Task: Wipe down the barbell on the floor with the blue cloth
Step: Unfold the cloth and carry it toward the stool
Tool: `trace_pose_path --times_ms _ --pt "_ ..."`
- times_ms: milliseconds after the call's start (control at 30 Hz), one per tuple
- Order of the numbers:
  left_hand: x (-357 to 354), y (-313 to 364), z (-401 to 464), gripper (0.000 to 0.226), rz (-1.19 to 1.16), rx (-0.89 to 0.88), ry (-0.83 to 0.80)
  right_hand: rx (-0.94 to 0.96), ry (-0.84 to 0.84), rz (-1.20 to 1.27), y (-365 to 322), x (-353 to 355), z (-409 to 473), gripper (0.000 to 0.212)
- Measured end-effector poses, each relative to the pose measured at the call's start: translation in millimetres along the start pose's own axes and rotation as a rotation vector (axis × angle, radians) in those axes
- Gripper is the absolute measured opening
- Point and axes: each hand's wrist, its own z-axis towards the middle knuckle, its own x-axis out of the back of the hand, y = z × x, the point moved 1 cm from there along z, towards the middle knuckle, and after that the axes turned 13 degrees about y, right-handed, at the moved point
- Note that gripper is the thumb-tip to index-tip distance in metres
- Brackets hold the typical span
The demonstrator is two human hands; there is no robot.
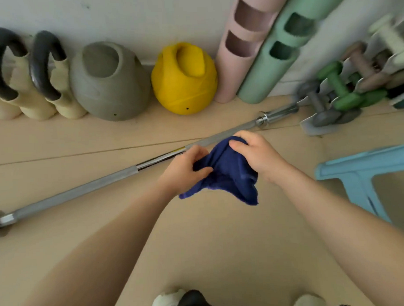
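Item one, far left along the wall: we are seeing two cream kettlebells (45, 98) with dark handles, standing side by side. Item two, to their right: a grey kettlebell (109, 82) and, just beside it, a yellow kettlebell (184, 80). Item three: a pink roller (241, 48) and a green roller (282, 49), both leaning against the wall. Item four, far right: a dumbbell rack (345, 95) holding green, grey and brownish dumbbells, blurred. Item five, near right: a light blue stool (362, 172), partly in view.

Surface: a tan floor (211, 244) with seam lines is running under everything, meeting a pale wall (134, 15) at the far side.

Task's thing: the barbell (78, 191) is lying on the floor, running from the near left to the far right, its right end reaching the rack. Our hands and the cloth are hiding part of its middle.

Hands: we are reaching both bare arms forward. Our left hand (185, 169) is pinching the blue cloth (227, 172) with curled fingers and thumb. Our right hand (256, 153) is gripping the cloth's upper bunch, fingers curled over it. The cloth is hanging bunched between them, in front of the bar; we cannot tell whether it is touching the bar.
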Motion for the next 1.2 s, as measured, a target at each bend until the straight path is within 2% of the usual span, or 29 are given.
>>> trace_pose_path --times_ms 67,200,300,400,467,533,567,633,700,767,867,900,967,1033,1100,1133,1167,1200 --pt "-3 10 -1 0.013 0.08 -0.054 0.055 -0.075 -0.041 0.161 -1 13 -3 0.017" --pt "-24 13 -4 0.01 0.157 -0.046 0.01 -0.282 -0.123 0.47 11 43 -6 0.017" --pt "-46 15 -9 0.024 -0.079 0.116 -0.016 -0.445 -0.091 0.636 31 71 -10 0.033" --pt "-59 34 -15 0.028 -0.362 0.271 0.043 -0.482 -0.069 0.713 53 101 -13 0.048" --pt "-70 44 -19 0.023 -0.41 0.248 -0.062 -0.493 -0.076 0.716 67 120 -15 0.045" --pt "-84 53 -22 0.018 -0.311 0.185 -0.236 -0.5 -0.093 0.72 80 135 -18 0.05" --pt "-92 57 -23 0.02 -0.247 0.161 -0.271 -0.508 -0.108 0.719 86 142 -18 0.052" --pt "-102 63 -21 0.021 -0.22 0.164 -0.239 -0.539 -0.11 0.643 96 154 -16 0.045" --pt "-105 65 -19 0.026 -0.326 0.227 -0.218 -0.568 -0.105 0.504 106 166 -15 0.035" --pt "-104 67 -19 0.029 -0.464 0.312 -0.265 -0.565 -0.072 0.334 121 175 -12 0.027" --pt "-109 75 -19 0.026 -0.555 0.405 -0.337 -0.42 -0.018 0.005 135 178 -12 0.022" --pt "-113 78 -17 0.023 -0.563 0.441 -0.314 -0.366 -0.013 -0.076 138 177 -13 0.023" --pt "-125 84 -11 0.014 -0.49 0.522 -0.146 -0.326 0.009 -0.11 142 177 -15 0.025" --pt "-138 89 -4 0.017 -0.185 0.534 0.003 -0.329 0.025 0.013 142 182 -22 0.024" --pt "-151 98 0 0.021 0.179 0.471 0.02 -0.278 0.017 0.161 138 183 -31 0.03" --pt "-158 103 -1 0.022 0.227 0.482 0.012 -0.219 -0.002 0.178 135 181 -36 0.028" --pt "-165 110 -2 0.022 0.154 0.534 0.014 -0.157 -0.04 0.17 134 179 -41 0.021" --pt "-171 119 -4 0.021 -0.034 0.641 0.028 -0.108 -0.081 0.153 131 175 -46 0.017"
